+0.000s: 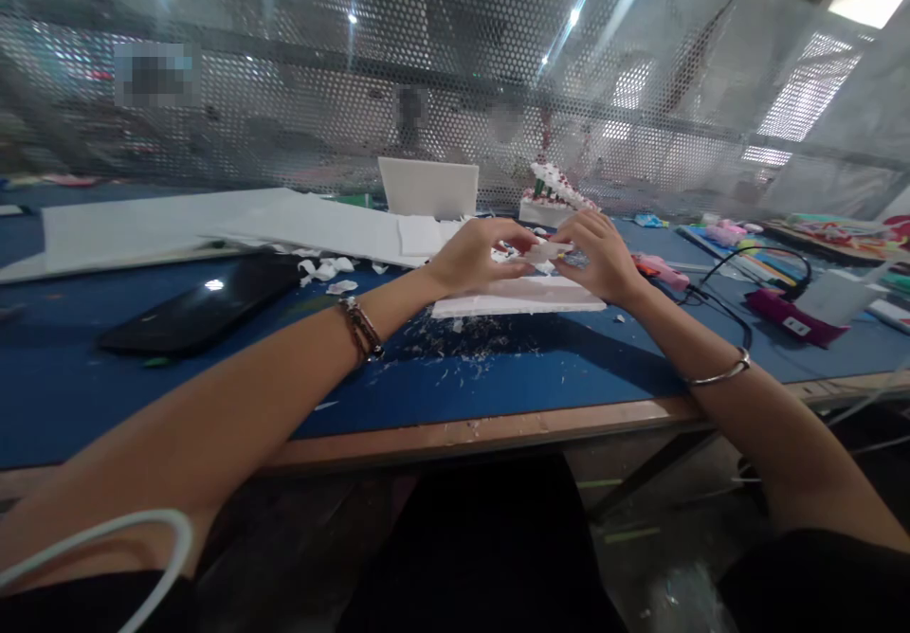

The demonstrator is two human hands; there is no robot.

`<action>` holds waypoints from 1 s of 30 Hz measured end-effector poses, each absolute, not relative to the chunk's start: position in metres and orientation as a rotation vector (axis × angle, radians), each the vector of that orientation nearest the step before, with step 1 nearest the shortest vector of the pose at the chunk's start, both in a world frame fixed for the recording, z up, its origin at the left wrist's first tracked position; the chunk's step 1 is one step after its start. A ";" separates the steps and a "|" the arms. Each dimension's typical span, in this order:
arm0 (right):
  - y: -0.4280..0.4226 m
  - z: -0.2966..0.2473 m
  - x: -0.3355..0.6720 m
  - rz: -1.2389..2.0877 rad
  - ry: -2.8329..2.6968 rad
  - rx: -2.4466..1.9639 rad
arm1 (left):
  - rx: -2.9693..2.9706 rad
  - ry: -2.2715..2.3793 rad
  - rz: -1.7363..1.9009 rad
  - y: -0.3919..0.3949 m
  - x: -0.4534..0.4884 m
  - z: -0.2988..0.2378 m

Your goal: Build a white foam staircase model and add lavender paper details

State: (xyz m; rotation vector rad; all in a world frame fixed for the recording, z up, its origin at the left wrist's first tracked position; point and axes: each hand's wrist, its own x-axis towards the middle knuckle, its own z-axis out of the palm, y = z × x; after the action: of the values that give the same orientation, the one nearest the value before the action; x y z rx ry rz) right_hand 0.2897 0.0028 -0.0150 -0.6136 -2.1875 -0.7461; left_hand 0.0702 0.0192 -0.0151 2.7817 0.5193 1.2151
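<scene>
My left hand (pixel 475 256) and my right hand (pixel 601 256) meet over a blue table mat (pixel 498 377). Both pinch a small white foam piece (pixel 546 250) between their fingertips. Just below them lies a flat white foam board (pixel 518 303). White shavings (pixel 455 344) are scattered on the mat in front of the board. My left wrist wears a beaded bracelet, and a metal bangle sits on my right wrist.
A black phone (pixel 203 306) lies at left. Large white foam sheets (pixel 234 226) and an upright white piece (pixel 428 188) sit behind. A pink glue gun (pixel 661 271), black cable (pixel 718 306) and magenta box (pixel 789 318) are at right. A perforated screen (pixel 455 74) backs the table.
</scene>
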 end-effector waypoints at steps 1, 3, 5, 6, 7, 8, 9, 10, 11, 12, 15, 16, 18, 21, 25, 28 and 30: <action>0.003 -0.015 0.290 -0.755 -2.187 -0.609 | 2.817 0.505 1.233 0.019 0.070 -0.015; 0.003 -0.015 0.290 -0.774 -2.189 -0.602 | 2.887 0.499 1.253 0.019 0.069 -0.015; 0.003 -0.015 0.290 -0.794 -2.195 -0.603 | 2.974 0.513 1.249 0.018 0.068 -0.014; 0.004 -0.015 0.290 -0.806 -2.198 -0.605 | 3.026 0.523 1.234 0.018 0.068 -0.014; 0.004 -0.015 0.290 -0.819 -2.199 -0.606 | 3.079 0.533 1.217 0.017 0.067 -0.013; 0.004 -0.015 0.290 -0.832 -2.200 -0.606 | 3.123 0.545 1.202 0.016 0.067 -0.012; 0.004 -0.015 0.291 -0.845 -2.200 -0.603 | 3.154 0.554 1.190 0.016 0.066 -0.012; 0.004 -0.016 0.291 -0.856 -2.198 -0.600 | 3.173 0.560 1.186 0.015 0.066 -0.011; 0.004 -0.016 0.291 -0.863 -2.196 -0.599 | 3.181 0.561 1.187 0.015 0.066 -0.011; 0.004 -0.016 0.291 -0.866 -2.196 -0.601 | 3.185 0.561 1.188 0.014 0.066 -0.011; 0.004 -0.016 0.291 -0.852 -2.203 -0.617 | 3.201 0.567 1.171 0.013 0.066 -0.010; 0.003 -0.016 0.291 -0.843 -2.206 -0.628 | 3.203 0.578 1.167 0.013 0.066 -0.010; 0.002 -0.016 0.291 -0.824 -2.209 -0.654 | 3.205 0.604 1.159 0.013 0.065 -0.010; 0.001 -0.017 0.291 -0.812 -2.215 -0.682 | 3.207 0.613 1.157 0.014 0.065 -0.009; 0.001 -0.017 0.290 -0.818 -2.221 -0.678 | 3.211 0.569 1.157 0.014 0.065 -0.009; 0.001 -0.016 0.290 -0.832 -2.212 -0.657 | 3.185 0.557 1.161 0.014 0.064 -0.008; 0.001 -0.015 0.289 -0.840 -2.201 -0.650 | 3.161 0.562 1.179 0.015 0.065 -0.009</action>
State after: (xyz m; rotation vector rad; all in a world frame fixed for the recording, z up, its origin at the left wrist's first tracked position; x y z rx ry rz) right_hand 0.2892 0.0010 -0.0152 -0.6501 -2.2009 -0.8397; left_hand 0.0646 0.0149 -0.0087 3.1609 0.5619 1.1795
